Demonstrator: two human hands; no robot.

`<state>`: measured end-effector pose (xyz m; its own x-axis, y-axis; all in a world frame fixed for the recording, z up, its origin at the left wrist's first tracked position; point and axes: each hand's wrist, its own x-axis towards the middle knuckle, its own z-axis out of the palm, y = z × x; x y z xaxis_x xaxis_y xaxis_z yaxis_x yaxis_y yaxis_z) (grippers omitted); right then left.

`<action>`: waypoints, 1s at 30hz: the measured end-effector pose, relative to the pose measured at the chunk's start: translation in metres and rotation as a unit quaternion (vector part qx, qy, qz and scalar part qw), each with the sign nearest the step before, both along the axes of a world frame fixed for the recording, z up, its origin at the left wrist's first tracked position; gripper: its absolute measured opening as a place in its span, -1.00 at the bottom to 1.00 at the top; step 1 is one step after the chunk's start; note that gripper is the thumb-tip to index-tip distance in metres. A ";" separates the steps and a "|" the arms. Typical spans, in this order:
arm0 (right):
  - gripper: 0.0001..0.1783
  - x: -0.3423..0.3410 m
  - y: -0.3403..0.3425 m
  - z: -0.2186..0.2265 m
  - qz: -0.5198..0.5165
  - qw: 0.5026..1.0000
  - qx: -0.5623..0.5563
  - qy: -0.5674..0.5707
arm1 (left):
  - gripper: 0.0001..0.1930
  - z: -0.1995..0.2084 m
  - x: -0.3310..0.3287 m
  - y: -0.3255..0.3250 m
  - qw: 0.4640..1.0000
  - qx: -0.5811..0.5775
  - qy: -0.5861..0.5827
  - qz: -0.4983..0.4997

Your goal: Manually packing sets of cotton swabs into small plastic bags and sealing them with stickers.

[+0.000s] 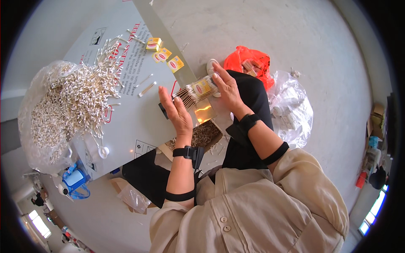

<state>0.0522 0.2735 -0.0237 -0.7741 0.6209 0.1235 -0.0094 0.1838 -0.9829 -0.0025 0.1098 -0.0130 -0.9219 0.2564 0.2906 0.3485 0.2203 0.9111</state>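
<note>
fingers (216, 79) of the right hand (225, 86) curl around one end of a clear packet of cotton swabs (201, 88), gripping it above the worktop's (139, 114) near edge; left hand (177, 111) stands flat and open, palm turned toward the packet's other end, its fingertips just beside the wooden stems, holding nothing; both wrists wear black straps; a big heap of loose cotton swabs (78, 99) spills from a clear bag across the left of the grey worktop; three small yellow labels (164, 55) lie near its far edge; an open cardboard box (204, 134) of shredded filling sits below the hands; an orange plastic bag (249, 61) and a clear plastic bag (291, 109) lie on the floor to the right
</note>
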 end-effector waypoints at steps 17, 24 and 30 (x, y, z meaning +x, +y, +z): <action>-0.65 -0.007 -0.005 0.002 0.100 0.961 -0.257 0.007 | -0.04 0.025 -0.021 -0.021 0.947 -0.260 0.087 -0.164; -0.66 -0.008 -0.007 -0.001 0.095 0.954 -0.285 0.011 | -0.06 0.024 -0.038 -0.026 0.945 -0.267 0.052 -0.183; -0.66 -0.010 -0.009 -0.008 0.080 0.941 -0.326 0.030 | -0.20 0.002 -0.010 -0.007 0.992 0.081 -0.081 -0.060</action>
